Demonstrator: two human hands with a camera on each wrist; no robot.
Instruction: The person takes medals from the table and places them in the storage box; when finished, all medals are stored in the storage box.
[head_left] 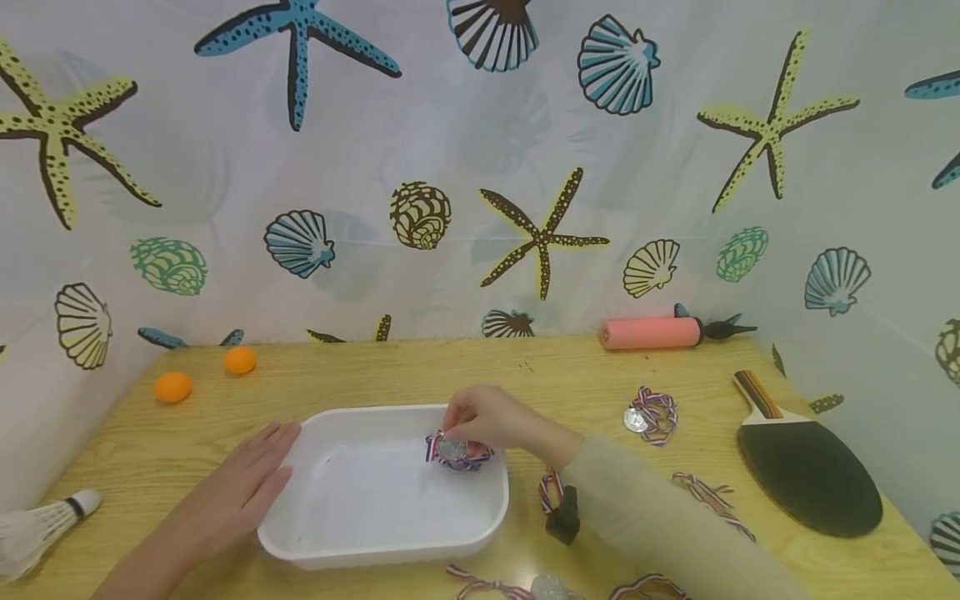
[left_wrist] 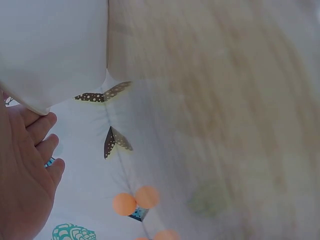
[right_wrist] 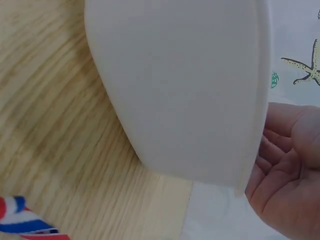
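A white plastic tray (head_left: 367,500) stands on the wooden table. My left hand (head_left: 236,487) rests against its left rim with fingers extended; in the left wrist view those fingertips (left_wrist: 51,119) lie right at the tray's edge. Reaching over the right rim, my right hand (head_left: 483,421) pinches a silver medal (head_left: 452,450) with a red, white and blue ribbon, low inside the tray's right end. More striped ribbon bunches beneath that medal. From the right wrist camera, the tray wall (right_wrist: 180,90) hides the medal and the fingertips.
Right of the tray lie a ribboned silver medal (head_left: 635,419), a striped ribbon (head_left: 712,500) and a dark object (head_left: 563,517). A table tennis paddle (head_left: 810,475) and pink cylinder (head_left: 651,333) are farther off. Orange balls (head_left: 172,387) and a shuttlecock (head_left: 45,529) lie left.
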